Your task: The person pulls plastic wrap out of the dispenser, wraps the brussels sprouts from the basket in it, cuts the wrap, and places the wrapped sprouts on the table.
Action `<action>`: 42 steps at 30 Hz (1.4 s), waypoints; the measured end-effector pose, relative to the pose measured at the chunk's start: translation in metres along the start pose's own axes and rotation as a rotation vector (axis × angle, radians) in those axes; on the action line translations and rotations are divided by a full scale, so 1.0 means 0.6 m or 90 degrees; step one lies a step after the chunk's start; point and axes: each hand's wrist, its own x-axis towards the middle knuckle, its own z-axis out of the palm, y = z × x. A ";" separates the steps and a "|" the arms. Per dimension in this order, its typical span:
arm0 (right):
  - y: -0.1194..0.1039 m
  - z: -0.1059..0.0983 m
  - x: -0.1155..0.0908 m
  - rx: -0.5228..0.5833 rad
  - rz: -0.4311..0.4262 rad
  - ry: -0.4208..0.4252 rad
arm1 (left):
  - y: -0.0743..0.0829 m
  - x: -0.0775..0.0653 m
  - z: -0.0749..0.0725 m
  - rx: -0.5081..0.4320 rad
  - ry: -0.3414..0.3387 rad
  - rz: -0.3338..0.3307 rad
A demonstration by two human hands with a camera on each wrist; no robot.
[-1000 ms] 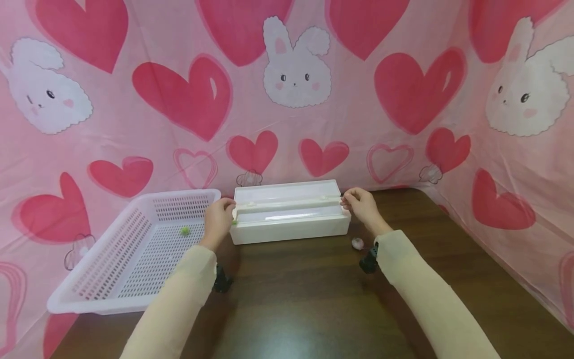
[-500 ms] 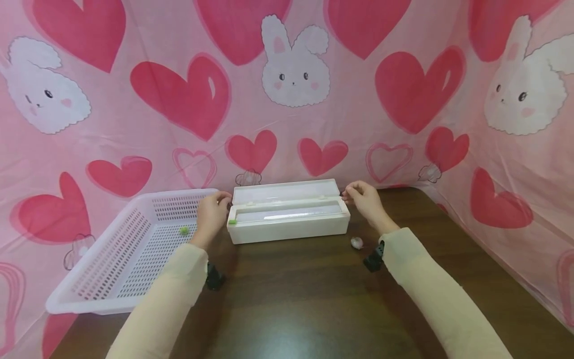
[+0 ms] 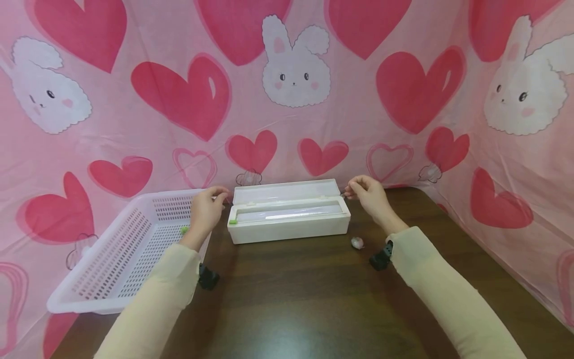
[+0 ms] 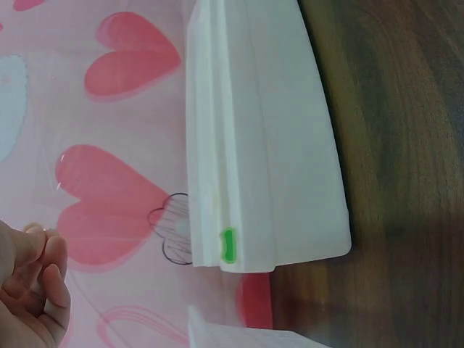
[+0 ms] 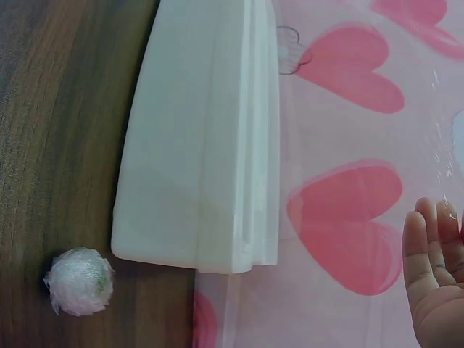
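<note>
A long white cling film dispenser (image 3: 289, 229) lies on the table with its lid (image 3: 287, 190) raised at the back. A green cutter slider (image 4: 229, 245) sits at its left end. Just beyond that end my left hand (image 3: 207, 214) pinches the clear film between thumb and fingers; the film itself is barely visible. Past the right end, my right hand (image 3: 369, 199) also pinches film, and glints of the clear film (image 5: 446, 156) show above its fingertips in the right wrist view. A small ball wrapped in crinkled film (image 5: 80, 281) rests on the table near the dispenser's right end.
At the left stands a white perforated plastic basket (image 3: 67, 301), with a small green round item (image 3: 184, 230) in it, partly behind my left hand. A pink cloth with hearts and rabbits (image 3: 296, 124) hangs close behind the dark wooden table (image 3: 291, 294).
Both hands have moved outward from the dispenser's ends and slightly up, the left to the left, the right to the right. The green slider now shows fully. Dispenser and wrapped ball stay put.
</note>
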 end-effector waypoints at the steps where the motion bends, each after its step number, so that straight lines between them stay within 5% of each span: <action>1: -0.002 -0.001 -0.001 0.000 -0.004 0.001 | 0.001 -0.001 -0.002 0.001 0.003 0.005; 12: -0.031 -0.008 -0.017 -0.042 -0.065 0.001 | 0.007 -0.007 -0.019 -0.019 0.026 0.047; 42: -0.073 -0.021 -0.069 0.034 -0.173 0.012 | 0.030 -0.048 -0.073 -0.062 0.053 0.071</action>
